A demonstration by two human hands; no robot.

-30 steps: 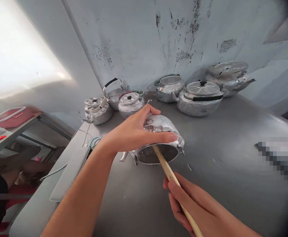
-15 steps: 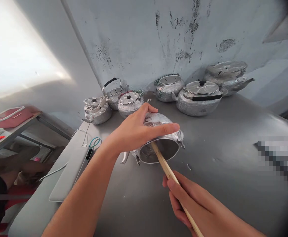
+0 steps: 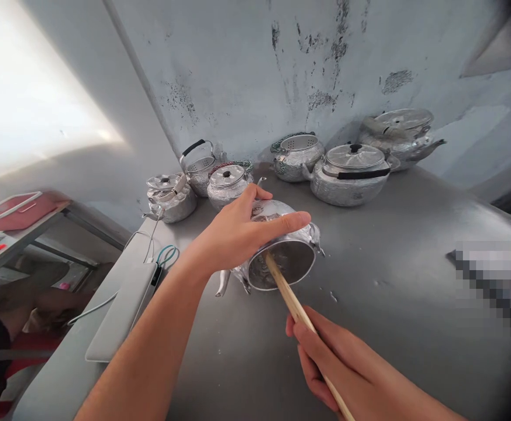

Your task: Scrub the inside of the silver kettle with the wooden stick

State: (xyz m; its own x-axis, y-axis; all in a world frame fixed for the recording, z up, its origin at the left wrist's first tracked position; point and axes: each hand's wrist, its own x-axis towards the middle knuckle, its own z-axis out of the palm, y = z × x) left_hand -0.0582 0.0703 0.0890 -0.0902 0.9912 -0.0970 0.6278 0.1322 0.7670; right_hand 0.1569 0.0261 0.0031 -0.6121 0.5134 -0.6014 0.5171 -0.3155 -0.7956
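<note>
Your left hand clamps the tipped kettle mid-bench while your right grips the stick inside it; push hard and it could slide free.

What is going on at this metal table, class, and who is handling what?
A person is working on a lidless metal kettle tipped on its side on the grey table. The left hand grips the kettle's body from above, its open mouth facing the person. The right hand holds a wooden stick whose far end reaches into the kettle's opening. Along the wall behind stand several more kettles, some with lids, some open. A white flat device with cables lies at the table's left edge.
</note>
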